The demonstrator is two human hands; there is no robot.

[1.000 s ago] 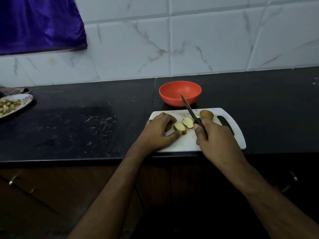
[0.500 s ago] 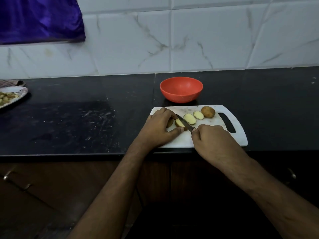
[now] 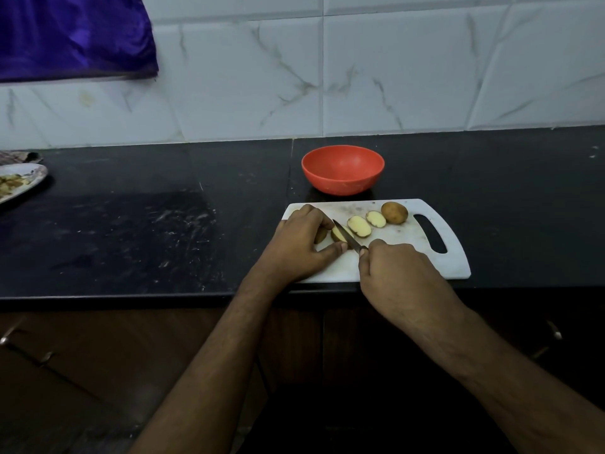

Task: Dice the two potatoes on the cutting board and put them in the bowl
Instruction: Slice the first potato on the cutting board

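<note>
A white cutting board (image 3: 402, 257) lies at the counter's front edge. On it my left hand (image 3: 301, 244) holds a partly cut potato (image 3: 337, 235) between curled fingers and thumb. My right hand (image 3: 396, 270) grips a dark knife (image 3: 347, 237), whose blade lies across that potato piece. Two cut slices (image 3: 359, 226) (image 3: 375, 219) lie face up to the right. A whole brown potato (image 3: 394, 212) sits beside them near the board's handle slot. An orange bowl (image 3: 342, 169), with nothing inside, stands just behind the board.
The black counter (image 3: 147, 231) stretches left, with scuffed marks. A plate of food scraps (image 3: 19, 185) sits at its far left edge. White tiled wall behind, with a purple cloth (image 3: 72, 34) hanging at the upper left. Dark cabinet fronts lie below.
The knife came down from a raised, tilted position onto the potato piece under my left hand. The view shifted slightly; both hands stay on the board.
</note>
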